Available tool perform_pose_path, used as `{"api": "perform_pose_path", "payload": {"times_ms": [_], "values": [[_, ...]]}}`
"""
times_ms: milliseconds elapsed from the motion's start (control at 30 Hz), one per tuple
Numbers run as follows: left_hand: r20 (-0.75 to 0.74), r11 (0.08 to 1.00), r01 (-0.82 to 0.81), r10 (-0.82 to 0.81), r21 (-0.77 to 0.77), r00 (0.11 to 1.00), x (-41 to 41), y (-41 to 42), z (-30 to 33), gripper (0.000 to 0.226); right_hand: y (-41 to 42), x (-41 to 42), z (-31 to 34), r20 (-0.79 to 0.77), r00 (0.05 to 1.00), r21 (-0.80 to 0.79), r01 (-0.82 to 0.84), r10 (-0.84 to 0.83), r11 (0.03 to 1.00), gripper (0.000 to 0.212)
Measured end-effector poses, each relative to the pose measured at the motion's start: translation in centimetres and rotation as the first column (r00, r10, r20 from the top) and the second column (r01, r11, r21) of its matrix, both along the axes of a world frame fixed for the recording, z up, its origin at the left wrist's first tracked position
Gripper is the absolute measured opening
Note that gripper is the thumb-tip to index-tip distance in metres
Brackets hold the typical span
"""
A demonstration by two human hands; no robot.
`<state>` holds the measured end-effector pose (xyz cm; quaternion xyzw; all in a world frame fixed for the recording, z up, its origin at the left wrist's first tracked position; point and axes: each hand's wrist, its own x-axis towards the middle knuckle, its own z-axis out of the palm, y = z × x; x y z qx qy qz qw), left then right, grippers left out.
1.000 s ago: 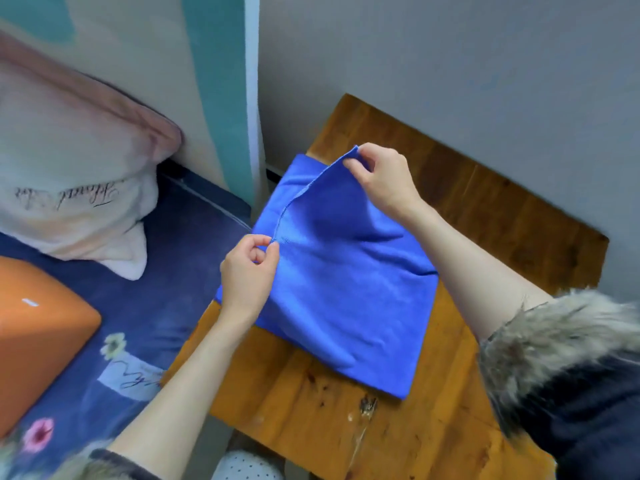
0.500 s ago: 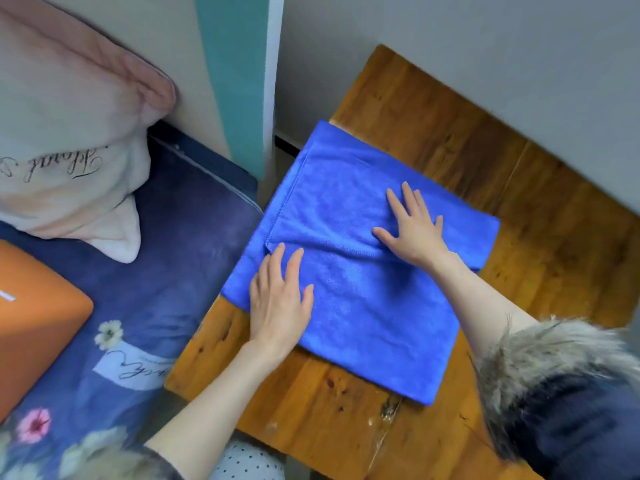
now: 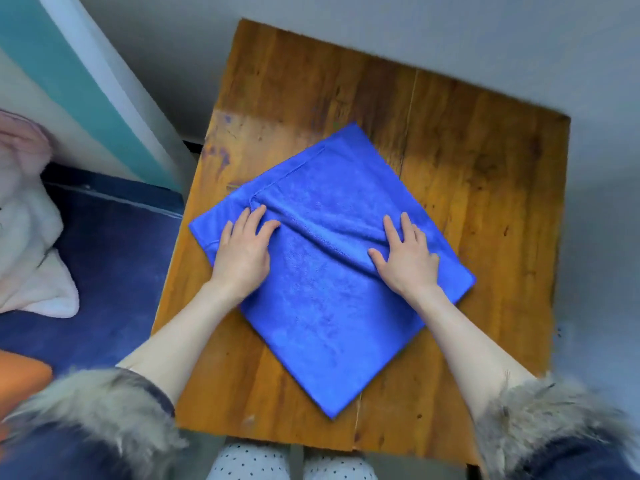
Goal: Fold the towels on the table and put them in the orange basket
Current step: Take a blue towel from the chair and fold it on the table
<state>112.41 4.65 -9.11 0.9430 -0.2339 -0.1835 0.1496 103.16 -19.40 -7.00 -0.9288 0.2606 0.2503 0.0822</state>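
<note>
A blue towel (image 3: 325, 306) lies folded on the wooden table (image 3: 467, 161), turned like a diamond, with a raised crease running between my hands. My left hand (image 3: 244, 252) rests flat on its left part, fingers straight and touching the crease. My right hand (image 3: 407, 258) presses flat on the right part, fingers spread along the fold. Only an orange corner of the basket (image 3: 20, 379) shows at the left edge.
A dark blue bed cover (image 3: 114, 271) lies left of the table, with a pale pink pillow (image 3: 24, 230) on it. A grey wall (image 3: 450, 36) runs behind the table. Fur-trimmed sleeves (image 3: 540, 414) fill the lower corners.
Both hands let go of the lifted towel edge, laid it down and now press flat on the towel. The view swung right, over the table.
</note>
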Motion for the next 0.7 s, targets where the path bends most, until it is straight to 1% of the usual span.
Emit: {"api": "perform_pose_path", "payload": {"times_ms": [133, 233, 333, 400, 467, 533, 600, 633, 700], "values": [[-0.047, 0.981, 0.186, -0.184, 0.055, 0.982, -0.2, -3.7, 1.3, 0.057, -0.8, -5.6, 0.8, -0.043, 0.992, -0.051, 0.120, -0.122, 0.991, 0.062], [-0.023, 0.959, 0.283, -0.282, 0.025, 0.959, -1.2, -6.3, 2.1, 0.071, -2.2, -8.3, 1.3, -0.033, 0.977, -0.106, 0.208, -0.212, 0.972, 0.046], [0.043, 0.954, 0.299, -0.298, -0.016, 0.953, -1.4, -7.3, 1.9, 0.085, -4.8, -8.1, 1.7, 0.039, 0.956, -0.080, 0.294, -0.292, 0.952, 0.041], [0.074, 0.961, 0.273, -0.270, -0.033, 0.960, -0.8, -7.2, 1.6, 0.084, -6.3, -6.8, 1.9, 0.140, 0.939, -0.011, 0.320, -0.315, 0.947, 0.037], [0.098, 0.975, 0.220, -0.215, -0.041, 0.972, -0.1, -6.5, 1.4, 0.072, -7.4, -4.7, 1.9, 0.223, 0.928, 0.079, 0.287, -0.298, 0.955, 0.036], [0.127, 0.982, 0.187, -0.183, -0.015, 0.975, 0.5, -5.6, 1.2, 0.052, -8.0, -2.3, 1.8, 0.286, 0.933, 0.107, 0.195, -0.218, 0.975, 0.039], [0.150, 0.982, 0.189, -0.191, 0.027, 0.970, 1.0, -4.7, 1.1, 0.033, -8.3, 0.0, 1.4, 0.326, 0.943, 0.066, 0.048, -0.067, 0.997, 0.043], [0.161, 0.980, 0.194, -0.198, 0.046, 0.967, 1.2, -4.3, 1.2, 0.027, -8.3, 0.9, 1.2, 0.337, 0.941, 0.040, -0.030, 0.015, 0.999, 0.045], [0.178, 0.979, 0.194, -0.203, 0.064, 0.963, 1.4, -3.6, 1.4, 0.026, -8.1, 2.3, 0.7, 0.323, 0.933, -0.023, -0.163, 0.162, 0.986, 0.046]]}}
